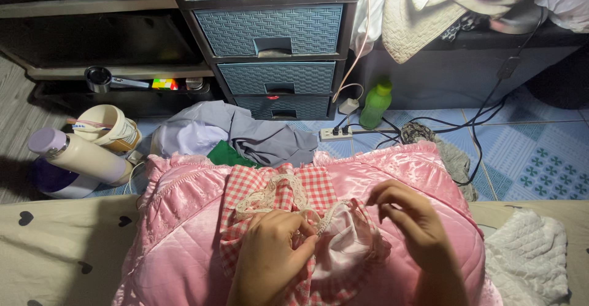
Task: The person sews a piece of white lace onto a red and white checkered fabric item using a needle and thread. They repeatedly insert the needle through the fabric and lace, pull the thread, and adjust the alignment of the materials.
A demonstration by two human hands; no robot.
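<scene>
A pink satin quilted pillow (184, 232) lies in front of me. On it rests a red-and-white checked garment (248, 186) with a cream lace trim (276, 192). My left hand (273, 254) pinches the lace and the cloth near the garment's middle. My right hand (411, 217) hovers just to the right with its fingers curled; whether it holds a thin thread or the fabric edge I cannot tell.
A cream sheet with black hearts (55, 251) spreads at left, a white towel (527, 251) at right. On the tiled floor are a blue drawer unit (270, 30), grey cloth (245, 131), a green bottle (375, 103), a power strip (334, 134), cables, a lavender flask (73, 155).
</scene>
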